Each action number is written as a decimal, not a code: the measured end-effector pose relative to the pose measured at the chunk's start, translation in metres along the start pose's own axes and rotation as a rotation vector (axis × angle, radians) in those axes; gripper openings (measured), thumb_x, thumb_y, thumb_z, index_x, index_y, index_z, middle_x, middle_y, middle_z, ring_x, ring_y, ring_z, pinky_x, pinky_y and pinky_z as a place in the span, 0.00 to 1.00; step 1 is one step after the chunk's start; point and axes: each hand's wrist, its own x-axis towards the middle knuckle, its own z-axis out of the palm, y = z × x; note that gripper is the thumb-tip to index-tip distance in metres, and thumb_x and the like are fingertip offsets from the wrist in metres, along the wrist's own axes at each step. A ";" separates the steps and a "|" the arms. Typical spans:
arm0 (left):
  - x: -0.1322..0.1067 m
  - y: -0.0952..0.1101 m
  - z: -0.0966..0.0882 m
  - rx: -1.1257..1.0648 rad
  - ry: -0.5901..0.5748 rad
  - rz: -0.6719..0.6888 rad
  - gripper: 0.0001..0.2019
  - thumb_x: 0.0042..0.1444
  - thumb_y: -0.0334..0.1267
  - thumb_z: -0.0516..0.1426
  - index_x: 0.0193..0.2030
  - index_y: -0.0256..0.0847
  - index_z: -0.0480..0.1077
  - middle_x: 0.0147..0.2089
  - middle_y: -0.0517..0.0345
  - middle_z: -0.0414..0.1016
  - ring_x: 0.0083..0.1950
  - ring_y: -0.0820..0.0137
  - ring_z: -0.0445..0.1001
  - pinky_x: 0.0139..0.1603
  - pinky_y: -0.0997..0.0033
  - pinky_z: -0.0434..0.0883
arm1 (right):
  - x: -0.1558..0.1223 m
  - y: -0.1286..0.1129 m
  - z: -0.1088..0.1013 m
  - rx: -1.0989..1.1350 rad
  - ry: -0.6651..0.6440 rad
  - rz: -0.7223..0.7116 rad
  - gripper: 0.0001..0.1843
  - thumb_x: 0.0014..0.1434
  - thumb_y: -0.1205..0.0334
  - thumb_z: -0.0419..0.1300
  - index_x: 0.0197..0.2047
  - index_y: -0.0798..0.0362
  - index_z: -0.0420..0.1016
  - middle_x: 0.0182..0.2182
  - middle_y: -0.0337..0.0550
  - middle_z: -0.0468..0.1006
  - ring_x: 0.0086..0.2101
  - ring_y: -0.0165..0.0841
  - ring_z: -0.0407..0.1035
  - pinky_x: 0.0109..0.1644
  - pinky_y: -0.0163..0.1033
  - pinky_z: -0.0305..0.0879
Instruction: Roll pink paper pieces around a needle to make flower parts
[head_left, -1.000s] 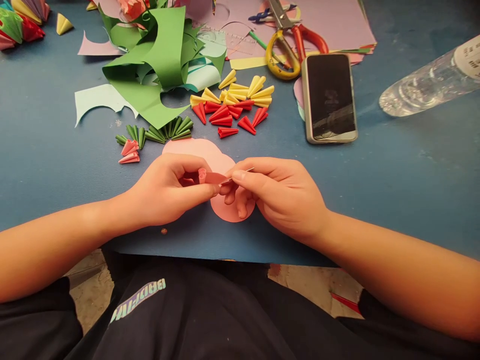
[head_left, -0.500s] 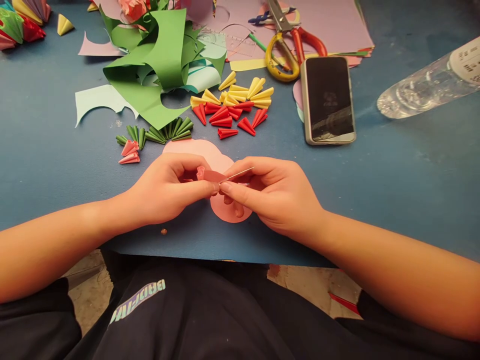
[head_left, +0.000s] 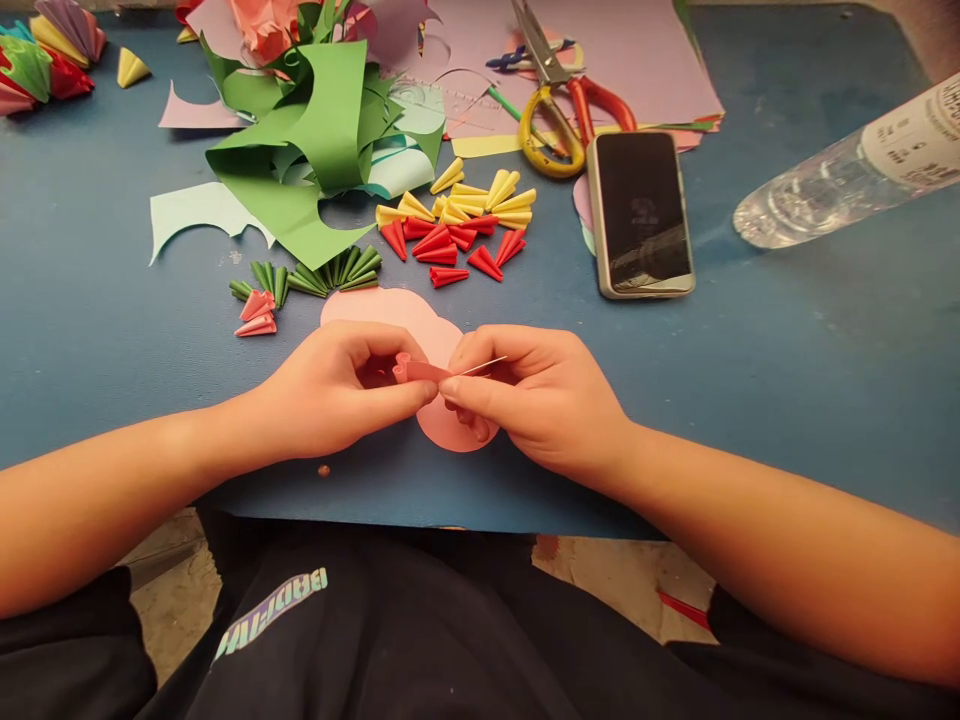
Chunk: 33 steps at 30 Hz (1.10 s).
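Between my two hands is a small pink piece of paper (head_left: 426, 371), partly folded or rolled at its left end. My left hand (head_left: 349, 390) is closed on it, its fingers partly hidden. My right hand (head_left: 544, 395) pinches the paper's right end along with a thin needle-like stick (head_left: 486, 366) that slants up to the right. Under both hands lie pink paper circles (head_left: 450, 432), overlapping on the table. Left of them sit a few small pink paper cones (head_left: 257, 310), beside several dark green cones (head_left: 337, 270).
Several red cones (head_left: 435, 243) and yellow cones (head_left: 472, 200) lie beyond my hands. Green paper scraps (head_left: 337, 120) are heaped behind. A phone (head_left: 643, 215), scissors (head_left: 551, 75) and a clear bottle (head_left: 817, 180) are at the right. The blue table's (head_left: 450, 500) edge is near my lap.
The view has shifted slightly, so the table things appear a little lower and some further left. Both hands keep hold of the pink paper, and the stick lies at a flatter slant.
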 end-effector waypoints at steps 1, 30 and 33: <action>0.000 0.001 0.000 -0.005 0.000 0.000 0.09 0.58 0.39 0.65 0.31 0.37 0.75 0.29 0.60 0.74 0.32 0.73 0.69 0.33 0.73 0.67 | 0.000 0.001 0.000 0.006 -0.005 -0.006 0.19 0.54 0.55 0.79 0.26 0.51 0.74 0.21 0.35 0.74 0.21 0.27 0.66 0.23 0.35 0.65; -0.002 0.004 0.002 -0.001 -0.030 0.064 0.09 0.61 0.39 0.64 0.36 0.34 0.78 0.31 0.58 0.78 0.32 0.73 0.71 0.32 0.73 0.67 | -0.001 0.009 0.007 0.023 0.062 -0.289 0.14 0.58 0.68 0.70 0.27 0.50 0.70 0.24 0.35 0.72 0.28 0.29 0.67 0.31 0.35 0.64; -0.002 0.004 0.002 -0.013 -0.020 0.086 0.08 0.60 0.38 0.65 0.37 0.34 0.79 0.32 0.57 0.79 0.34 0.72 0.73 0.34 0.72 0.69 | -0.002 0.007 0.006 0.019 0.056 -0.289 0.14 0.59 0.67 0.70 0.27 0.50 0.70 0.25 0.35 0.73 0.29 0.30 0.69 0.34 0.36 0.68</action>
